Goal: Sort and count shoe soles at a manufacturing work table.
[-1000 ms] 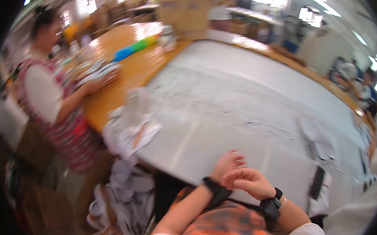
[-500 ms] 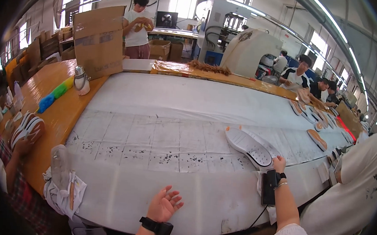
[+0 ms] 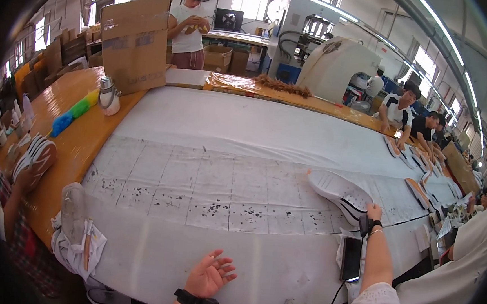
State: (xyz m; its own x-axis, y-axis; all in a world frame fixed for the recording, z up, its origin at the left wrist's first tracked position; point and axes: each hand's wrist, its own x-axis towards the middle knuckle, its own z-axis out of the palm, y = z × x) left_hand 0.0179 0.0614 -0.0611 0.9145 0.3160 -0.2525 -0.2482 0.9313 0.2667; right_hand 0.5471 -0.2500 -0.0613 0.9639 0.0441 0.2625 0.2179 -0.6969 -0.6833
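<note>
My right hand point(image 3: 373, 213) has its fingers closed on the near-right end of a white shoe sole point(image 3: 338, 191). The sole has a dark stripe along its edge and small dark holes at the held end, and it lies at a slant over the marked grid sheet point(image 3: 210, 186). A second sole seems to lie against it, largely hidden. Low in the middle, my left hand point(image 3: 210, 275) hovers palm up over the pale table point(image 3: 174, 254), fingers apart and holding nothing. Close to my right wrist rests a black phone point(image 3: 351, 259) with a cable.
A rag point(image 3: 96, 249) with a wooden-handled brush point(image 3: 87, 245) sits at the near left corner. Left stand a flask point(image 3: 109, 97), a colourful duster point(image 3: 75, 113) and a large carton point(image 3: 133, 45). Co-workers handle several orange-and-white soles point(image 3: 417, 192) at right; another hand holds a striped shoe upper point(image 3: 34, 157).
The view has shifted slightly. My right hand now grips the sole's end, and the two soles overlap more. A co-worker at the far right has reached down to the table. My left hand stays open.
</note>
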